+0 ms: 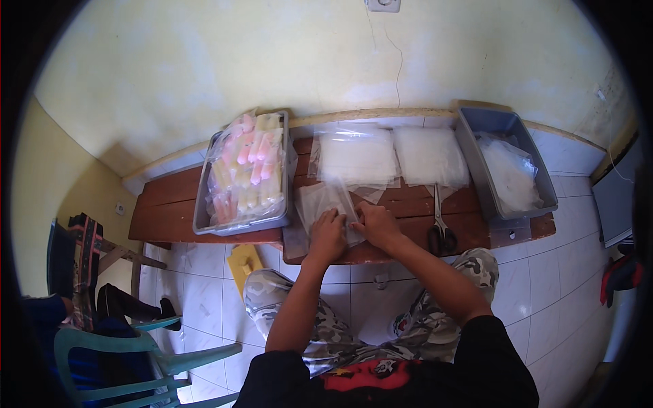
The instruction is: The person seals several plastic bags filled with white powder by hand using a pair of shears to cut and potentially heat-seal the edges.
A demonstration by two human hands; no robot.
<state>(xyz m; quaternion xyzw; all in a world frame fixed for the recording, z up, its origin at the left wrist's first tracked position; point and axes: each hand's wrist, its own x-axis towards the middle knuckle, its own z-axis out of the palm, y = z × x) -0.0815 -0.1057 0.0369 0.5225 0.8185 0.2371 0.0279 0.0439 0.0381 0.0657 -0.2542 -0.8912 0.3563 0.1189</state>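
Near the front edge of the brown wooden bench, both hands are at a clear plastic bag point(325, 196) lying flat. My left hand point(328, 234) rests on its lower part, palm down, fingers laid on the plastic. My right hand point(378, 226) pinches the bag's right edge between thumb and fingers. Just behind lie a stack of clear plastic bags point(357, 156) and, to its right, a second stack of bags point(430, 156). A pair of black-handled scissors point(439, 228) lies to the right of my right hand, blades pointing away.
A grey tub point(205, 221) at left holds pink and pale yellow sticks in plastic. At right, another grey tub point(471, 153) holds loose clear plastic. The wooden bench point(163, 211) stands against the wall. A green plastic chair point(102, 342) and another person's leg point(132, 309) are at lower left.
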